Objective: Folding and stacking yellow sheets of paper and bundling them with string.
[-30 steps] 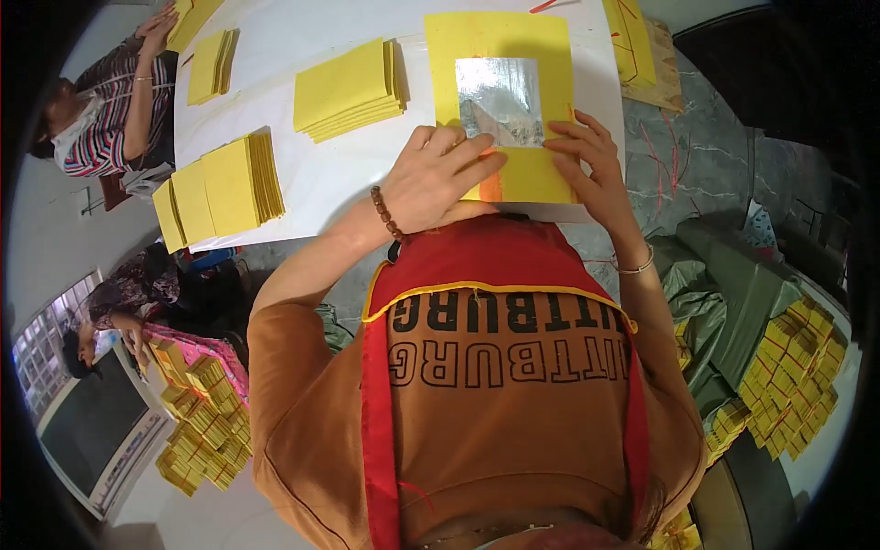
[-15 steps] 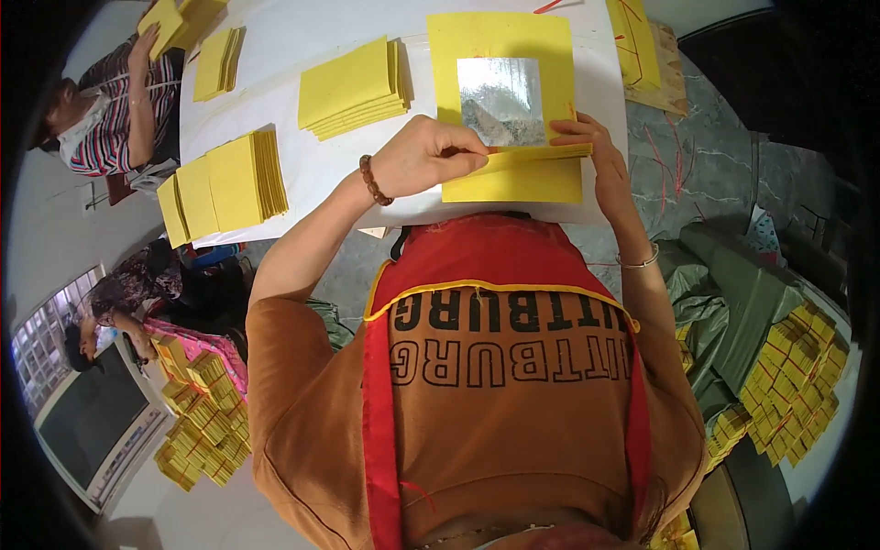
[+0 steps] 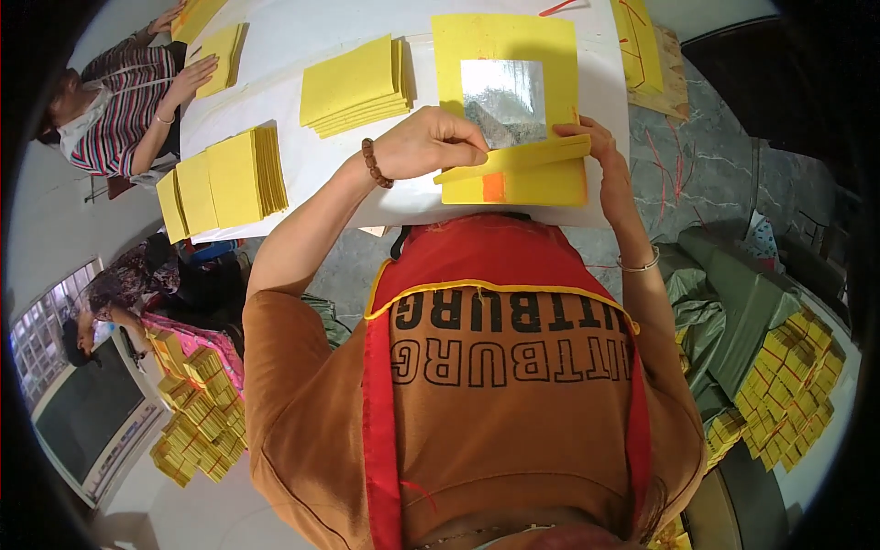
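Observation:
A yellow paper sheet [image 3: 504, 38] with a silver foil rectangle [image 3: 502, 87] lies on the white-covered table in front of me. Across its nearer part runs a narrow folded strip of the same paper [image 3: 524, 158]. My left hand [image 3: 417, 147], closed in a pinch, has the left part of that strip between thumb and fingers. At the strip's right end my right hand [image 3: 605, 160] is closed around the paper, fingers over its edge. An orange patch [image 3: 494, 188] shows on the yellow paper below the strip. The fold's underside is hidden.
Folded yellow paper stacks stand left on the table: one stack [image 3: 353, 82] beside my sheet, another [image 3: 229, 183] nearer the edge. A tied yellow bundle [image 3: 642, 46] is at the right. A co-worker's hand [image 3: 191, 78] rests on a far-left stack. Yellow bundles [image 3: 793, 385] are piled lower right.
The strip's left end has swung down toward me, and the orange patch has come into sight. My hands keep their hold. The co-worker's hand has moved onto a nearer stack.

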Demonstrator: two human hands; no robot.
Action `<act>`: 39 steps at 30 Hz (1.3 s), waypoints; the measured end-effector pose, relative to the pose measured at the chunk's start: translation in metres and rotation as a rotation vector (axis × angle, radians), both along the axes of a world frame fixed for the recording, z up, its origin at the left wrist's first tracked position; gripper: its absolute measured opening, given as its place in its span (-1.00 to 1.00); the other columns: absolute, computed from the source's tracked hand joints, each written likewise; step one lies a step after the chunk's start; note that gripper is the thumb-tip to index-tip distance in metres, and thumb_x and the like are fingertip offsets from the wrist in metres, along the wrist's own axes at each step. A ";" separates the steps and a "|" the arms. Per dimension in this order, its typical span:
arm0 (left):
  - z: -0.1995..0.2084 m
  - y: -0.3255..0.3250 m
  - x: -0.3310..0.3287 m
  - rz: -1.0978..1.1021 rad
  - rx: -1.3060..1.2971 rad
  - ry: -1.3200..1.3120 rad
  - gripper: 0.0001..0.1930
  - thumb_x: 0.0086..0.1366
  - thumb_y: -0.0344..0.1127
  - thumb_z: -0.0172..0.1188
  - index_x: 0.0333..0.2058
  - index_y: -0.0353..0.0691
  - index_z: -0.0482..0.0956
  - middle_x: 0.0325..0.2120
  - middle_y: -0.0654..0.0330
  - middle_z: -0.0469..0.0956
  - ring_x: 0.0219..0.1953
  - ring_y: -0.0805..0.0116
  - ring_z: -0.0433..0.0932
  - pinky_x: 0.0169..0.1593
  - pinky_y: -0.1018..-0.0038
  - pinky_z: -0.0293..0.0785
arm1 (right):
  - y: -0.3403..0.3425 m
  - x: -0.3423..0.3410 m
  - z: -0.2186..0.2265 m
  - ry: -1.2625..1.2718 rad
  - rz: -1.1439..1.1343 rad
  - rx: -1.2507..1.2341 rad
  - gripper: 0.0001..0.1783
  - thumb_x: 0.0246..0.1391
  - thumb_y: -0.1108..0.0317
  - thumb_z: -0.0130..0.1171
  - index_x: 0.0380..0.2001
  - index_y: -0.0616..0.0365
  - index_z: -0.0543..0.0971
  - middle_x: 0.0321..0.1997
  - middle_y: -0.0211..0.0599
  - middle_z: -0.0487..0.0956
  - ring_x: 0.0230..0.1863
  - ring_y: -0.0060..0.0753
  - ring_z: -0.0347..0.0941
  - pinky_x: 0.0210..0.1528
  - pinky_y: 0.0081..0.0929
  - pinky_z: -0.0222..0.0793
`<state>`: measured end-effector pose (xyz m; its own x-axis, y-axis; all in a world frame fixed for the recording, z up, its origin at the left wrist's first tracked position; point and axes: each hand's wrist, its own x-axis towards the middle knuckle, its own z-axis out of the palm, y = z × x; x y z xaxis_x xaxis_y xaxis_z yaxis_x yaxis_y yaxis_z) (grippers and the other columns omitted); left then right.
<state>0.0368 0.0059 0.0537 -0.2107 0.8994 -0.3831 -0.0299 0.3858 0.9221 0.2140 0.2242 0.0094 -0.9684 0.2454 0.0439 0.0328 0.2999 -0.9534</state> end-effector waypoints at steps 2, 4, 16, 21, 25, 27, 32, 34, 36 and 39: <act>-0.001 0.000 -0.001 -0.002 -0.005 -0.019 -0.85 0.17 -0.37 0.14 -0.37 -0.33 0.61 -0.55 0.34 0.54 -0.48 0.67 0.40 -0.39 0.65 0.34 | 0.002 0.000 0.000 0.022 0.019 -0.017 -0.43 0.29 0.12 -0.50 -0.16 0.18 0.53 0.06 -0.35 0.47 0.27 -0.23 0.08 0.24 -0.32 0.07; -0.002 0.000 -0.002 -0.011 -0.006 -0.012 -0.86 0.17 -0.38 0.12 -0.38 -0.33 0.59 -0.56 0.36 0.52 -0.48 0.70 0.38 -0.40 0.66 0.33 | 0.002 0.000 0.001 0.059 0.039 0.017 -0.62 0.25 0.22 -0.27 -0.18 0.13 0.54 0.04 -0.36 0.49 0.26 -0.21 0.11 0.24 -0.27 0.05; -0.007 -0.017 0.000 -0.199 0.334 0.827 -0.44 0.07 -0.24 0.24 0.10 -0.12 0.40 0.03 0.18 0.44 0.12 0.22 0.29 0.15 0.30 0.17 | 0.004 -0.005 -0.019 0.096 -0.013 0.010 -0.75 -0.13 0.39 0.26 -0.28 -0.01 0.58 0.00 -0.45 0.51 0.23 -0.15 0.15 0.23 -0.23 0.03; -0.003 -0.019 0.012 -0.134 0.344 1.257 -0.59 0.07 -0.38 0.10 -0.04 -0.10 0.52 -0.03 0.25 0.49 0.01 0.24 0.38 -0.04 0.35 0.27 | 0.002 -0.007 0.013 0.191 -0.008 0.512 -0.70 -0.13 0.31 0.28 -0.22 -0.12 0.59 0.04 -0.47 0.50 0.28 -0.17 0.11 0.26 -0.20 -0.08; 0.005 -0.030 0.026 -0.155 0.462 1.242 -0.67 0.09 -0.39 0.07 -0.12 -0.17 0.56 -0.15 0.19 0.55 -0.13 0.28 0.47 -0.12 0.43 0.34 | 0.000 0.001 0.031 0.202 0.271 0.704 -0.68 -0.11 0.23 0.25 -0.19 -0.17 0.60 0.09 -0.52 0.47 0.27 -0.23 0.18 0.25 -0.18 -0.10; 0.006 -0.034 0.031 -0.187 0.459 1.181 -0.67 0.07 -0.35 0.12 -0.13 -0.23 0.56 -0.22 0.15 0.58 -0.21 0.25 0.51 -0.16 0.43 0.39 | -0.003 0.006 0.031 0.152 0.319 0.688 -0.69 -0.10 0.20 0.23 -0.19 -0.15 0.59 0.09 -0.54 0.48 0.22 -0.27 0.23 0.22 -0.16 -0.08; -0.001 -0.032 0.030 -0.011 0.377 0.852 -0.72 0.12 -0.31 0.12 -0.17 -0.24 0.56 -0.31 0.13 0.58 -0.33 0.21 0.52 -0.24 0.40 0.43 | -0.006 0.003 0.039 -0.013 0.357 0.513 -0.71 -0.05 0.20 0.15 -0.20 -0.06 0.58 0.04 -0.47 0.51 0.12 -0.35 0.31 0.16 -0.22 -0.03; -0.004 -0.027 0.025 0.067 0.350 0.740 -0.76 0.18 -0.29 0.11 -0.20 -0.26 0.56 -0.37 0.12 0.58 -0.39 0.25 0.52 -0.28 0.41 0.43 | -0.004 -0.003 0.035 -0.109 0.228 0.537 -0.73 0.01 0.24 0.12 -0.20 0.07 0.55 -0.06 -0.28 0.55 -0.07 -0.29 0.43 0.02 -0.31 0.17; -0.005 -0.021 0.022 0.286 -0.002 0.474 -0.65 0.29 -0.11 0.03 -0.11 -0.25 0.47 -0.57 0.04 0.52 -0.54 0.15 0.50 -0.41 0.41 0.41 | -0.010 -0.011 0.041 -0.249 0.130 0.241 -0.73 0.05 0.25 0.09 -0.21 0.13 0.55 -0.13 -0.23 0.57 -0.16 -0.32 0.47 -0.08 -0.35 0.25; -0.004 -0.010 0.017 0.362 -0.069 0.415 -0.57 0.32 -0.02 -0.02 -0.14 -0.31 0.50 -0.63 0.03 0.51 -0.57 0.26 0.49 -0.43 0.42 0.38 | -0.016 -0.019 0.032 -0.285 -0.031 -0.077 -0.70 0.09 0.27 0.08 -0.16 0.21 0.51 -0.23 -0.18 0.59 -0.30 -0.40 0.51 -0.25 -0.41 0.36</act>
